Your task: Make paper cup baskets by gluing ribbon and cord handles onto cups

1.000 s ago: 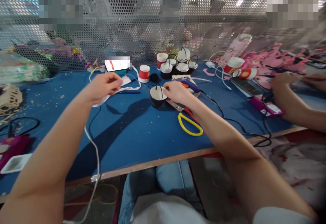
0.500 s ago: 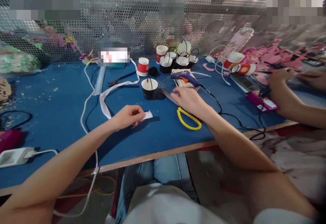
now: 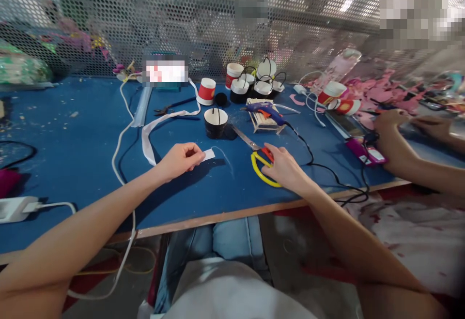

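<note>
My left hand [image 3: 180, 160] is closed in a pinch on the end of a white ribbon [image 3: 146, 141]. A short piece sticks out past the fingertips, with a thin loose thread trailing from it. The ribbon runs back in a curve across the table. My right hand [image 3: 287, 168] has its fingers closed at the handles of scissors [image 3: 257, 169], which have yellow and red grips. Their blades lie low over the table and point toward a black-wrapped paper cup [image 3: 215, 129] with a thin black handle. That cup stands upright beyond both hands.
Behind stand several similar cups [image 3: 240, 90] and a red cup [image 3: 206, 92]. A glue gun [image 3: 267, 112] rests on a small wooden rack, its black cord running right. Pliers [image 3: 163, 111] lie behind the ribbon. A white cable [image 3: 116, 157] crosses at left. Another person's arm [image 3: 403, 157] is at right.
My right hand has come down and back from above the blades to the scissors' handles and closed there. My left hand still pinches the ribbon, now turned slightly. The view has shifted a little.
</note>
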